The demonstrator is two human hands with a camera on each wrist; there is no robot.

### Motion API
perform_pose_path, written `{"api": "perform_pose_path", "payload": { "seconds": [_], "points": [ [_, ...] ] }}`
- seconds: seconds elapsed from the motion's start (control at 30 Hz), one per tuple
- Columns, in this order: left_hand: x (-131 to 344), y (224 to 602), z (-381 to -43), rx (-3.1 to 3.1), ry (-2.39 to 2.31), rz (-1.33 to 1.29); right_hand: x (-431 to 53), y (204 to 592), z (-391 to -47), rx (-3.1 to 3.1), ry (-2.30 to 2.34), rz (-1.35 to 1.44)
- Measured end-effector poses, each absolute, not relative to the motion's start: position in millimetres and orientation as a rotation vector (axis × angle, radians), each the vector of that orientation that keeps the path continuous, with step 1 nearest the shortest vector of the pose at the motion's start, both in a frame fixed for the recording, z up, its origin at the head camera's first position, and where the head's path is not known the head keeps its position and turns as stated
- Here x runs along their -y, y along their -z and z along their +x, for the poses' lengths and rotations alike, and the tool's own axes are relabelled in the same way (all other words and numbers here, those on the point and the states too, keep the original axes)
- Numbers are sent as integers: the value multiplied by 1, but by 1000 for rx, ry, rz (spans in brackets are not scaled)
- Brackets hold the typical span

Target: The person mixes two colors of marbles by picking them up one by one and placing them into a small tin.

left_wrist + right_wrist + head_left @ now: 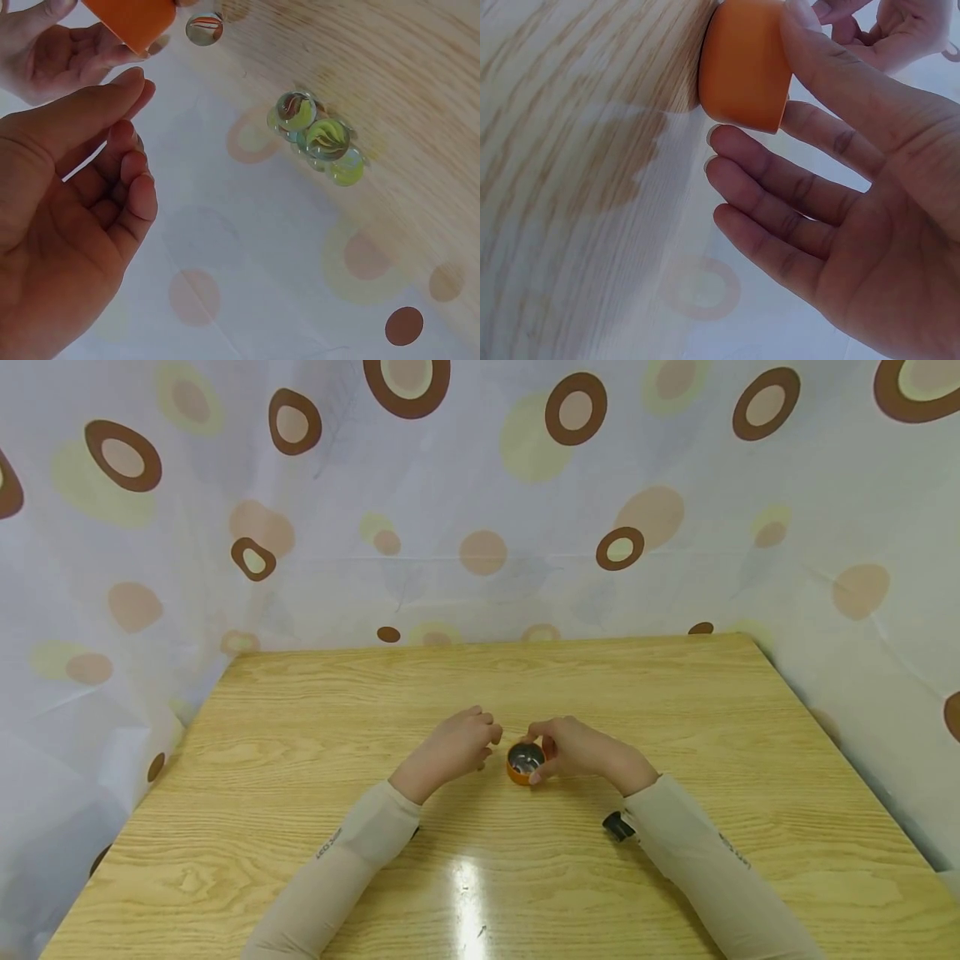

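Observation:
A small orange cup [511, 770] with a shiny dark inside stands on the wooden table. My right hand [581, 749] grips it between thumb and index finger, and its other fingers reach loosely below the cup [746, 67] in the right wrist view. To the left of the cup is my left hand [457, 745], its fingers loosely bent and the thumb close to the index finger; no object shows in it. The left wrist view has one striped marble [204, 28] near the cup and a cluster of several clear marbles [328, 139] farther off. In the head view these marbles cannot be made out.
The wooden table [337, 710] extends around both hands. A white curtain [450, 510] with brown and beige spots hangs behind and at the sides. A black device [618, 825] sits under the right wrist, and light glares off the table in front.

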State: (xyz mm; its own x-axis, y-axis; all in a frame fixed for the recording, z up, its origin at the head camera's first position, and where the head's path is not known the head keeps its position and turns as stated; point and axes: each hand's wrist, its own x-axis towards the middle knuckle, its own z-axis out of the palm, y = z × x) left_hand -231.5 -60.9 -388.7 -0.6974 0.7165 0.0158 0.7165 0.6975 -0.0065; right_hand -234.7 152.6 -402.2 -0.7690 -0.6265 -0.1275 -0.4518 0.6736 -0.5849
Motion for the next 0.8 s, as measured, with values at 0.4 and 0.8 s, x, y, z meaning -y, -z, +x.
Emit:
{"api": "perform_pose_path", "payload": {
  "seconds": [0.4, 0.8],
  "points": [
    [62, 400, -235, 2975, -37, -1150, -152, 402, -235, -2581, 772, -853],
    [60, 409, -237, 2974, -58, -1163, -153, 403, -235, -2585, 766, -884]
  ]
}}
